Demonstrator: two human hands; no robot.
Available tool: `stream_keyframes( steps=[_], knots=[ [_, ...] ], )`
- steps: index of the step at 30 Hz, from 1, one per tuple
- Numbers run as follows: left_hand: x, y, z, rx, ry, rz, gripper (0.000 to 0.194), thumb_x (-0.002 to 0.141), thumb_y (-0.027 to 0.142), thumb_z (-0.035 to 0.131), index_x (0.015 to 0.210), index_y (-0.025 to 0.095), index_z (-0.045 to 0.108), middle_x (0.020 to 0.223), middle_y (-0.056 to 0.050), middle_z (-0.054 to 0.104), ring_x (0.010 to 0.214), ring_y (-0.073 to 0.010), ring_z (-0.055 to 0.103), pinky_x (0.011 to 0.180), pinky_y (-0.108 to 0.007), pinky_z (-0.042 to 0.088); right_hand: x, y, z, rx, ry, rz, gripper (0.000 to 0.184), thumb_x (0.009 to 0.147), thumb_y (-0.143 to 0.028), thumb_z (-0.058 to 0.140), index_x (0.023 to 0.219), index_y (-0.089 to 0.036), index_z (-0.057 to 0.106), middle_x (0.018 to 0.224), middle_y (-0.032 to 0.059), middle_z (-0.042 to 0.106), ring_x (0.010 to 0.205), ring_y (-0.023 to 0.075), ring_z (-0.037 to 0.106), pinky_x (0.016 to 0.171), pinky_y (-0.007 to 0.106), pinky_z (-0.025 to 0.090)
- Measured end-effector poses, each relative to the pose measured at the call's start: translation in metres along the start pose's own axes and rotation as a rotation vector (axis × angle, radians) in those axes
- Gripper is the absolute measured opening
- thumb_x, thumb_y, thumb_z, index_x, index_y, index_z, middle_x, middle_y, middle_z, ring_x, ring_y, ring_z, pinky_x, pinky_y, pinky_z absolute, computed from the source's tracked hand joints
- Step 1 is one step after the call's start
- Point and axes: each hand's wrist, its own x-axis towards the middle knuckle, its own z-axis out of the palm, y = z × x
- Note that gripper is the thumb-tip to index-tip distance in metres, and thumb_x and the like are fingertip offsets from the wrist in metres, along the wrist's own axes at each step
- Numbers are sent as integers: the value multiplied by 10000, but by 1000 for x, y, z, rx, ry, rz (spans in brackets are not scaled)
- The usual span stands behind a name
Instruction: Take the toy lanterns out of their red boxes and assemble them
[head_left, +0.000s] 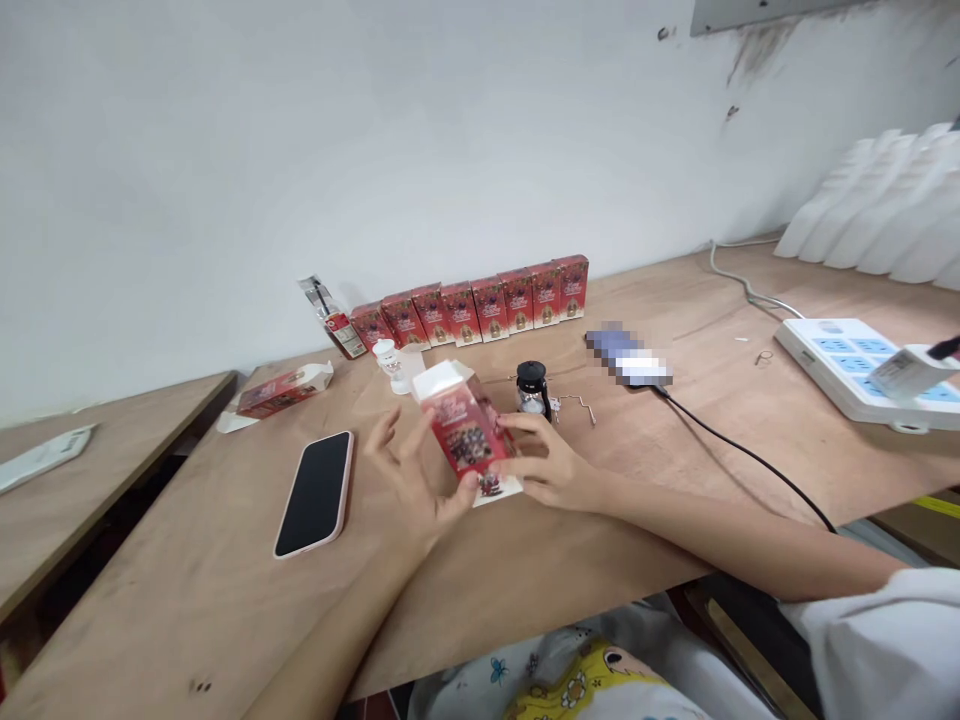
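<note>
A red printed cardboard box (463, 432) with white end flaps folded out is held tilted above the table. My right hand (551, 465) grips its right side between thumb and fingers. Beside its left edge is my left hand (412, 485), fingers spread and slightly blurred, the thumb at the box's lower corner. Just behind the box stands a small black lantern (532, 388) with a bent wire piece (576, 408) to its right. A small white lantern (390, 365) is at the back left, partly hidden by the box flap. Another red box (279, 392) lies on its side, its flaps open.
Several red boxes (491, 308) stand in a row near the wall, with a screwdriver packet (334, 318) at their left end. A phone (315, 495) lies left. Another phone (626, 355) trails a black cable (739, 455) toward a power strip (855, 365). White wrapped items (877, 205) fill the right back.
</note>
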Motion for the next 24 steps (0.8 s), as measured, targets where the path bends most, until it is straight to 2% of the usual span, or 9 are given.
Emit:
stream_keyframes(
  steps=[3,6,9,11,13,15,17,20,24],
  knots=[
    [2,-3,1,-130,-14,-204,701,762,520,559,1349,210,332,1320,-138,328,1251,-311,348,945,-446,394,-1,1,0,-220,-158,-99,274,772,-252,674,1020,-366,661,1164,57,571,1170,237,494,970,437,467],
    [0,-5,3,-238,-19,-267,725,732,456,635,1335,215,311,1268,-127,388,1116,-255,473,859,-374,458,-1,-1,1,-308,-295,-178,286,793,-203,645,995,-404,662,1099,23,624,1123,211,531,960,402,476],
    [-3,-6,4,-253,-1,-254,654,677,362,705,1222,218,374,1101,-78,457,902,-182,550,691,-291,500,1,-3,0,-308,-280,-270,253,775,-294,672,1018,-356,646,1122,44,605,1103,227,536,960,417,463],
    [-5,-6,5,-248,26,-248,591,661,317,719,1145,227,392,1013,-46,458,830,-158,548,616,-257,493,1,-5,-2,-340,-142,-315,362,760,-342,679,1107,-310,582,1174,84,551,1118,257,515,965,464,439],
    [-6,-7,6,-246,38,-237,565,654,311,724,1106,235,394,994,-40,451,807,-154,548,584,-252,489,2,-6,-6,-394,115,-230,430,785,-309,641,1185,-278,486,1224,117,480,1163,280,470,980,513,399],
    [-7,-8,7,-240,29,-209,580,649,317,728,1110,237,386,1003,-44,452,795,-154,555,582,-262,497,4,-3,-10,-408,384,-43,438,812,-279,590,1213,-261,414,1260,128,413,1226,284,402,1012,537,348],
    [-9,-7,8,-218,16,-180,642,629,330,744,1143,232,374,1029,-53,455,819,-167,566,616,-287,516,8,2,-16,-336,566,150,420,830,-322,558,1207,-259,383,1281,117,371,1262,267,353,1043,526,310],
    [-12,-6,11,-194,-37,-213,753,617,343,760,1229,226,338,1112,-88,463,940,-216,568,718,-350,536,14,10,-26,-67,614,411,408,851,-413,513,1209,-286,362,1266,81,403,1213,218,413,1026,465,354],
    [-11,-8,16,-217,-97,-269,857,653,335,739,1345,244,242,1204,-126,468,1026,-253,564,763,-390,546,20,15,-37,213,442,581,569,808,-438,585,1292,-337,303,1239,62,500,1161,201,491,975,433,409]
  ],
)
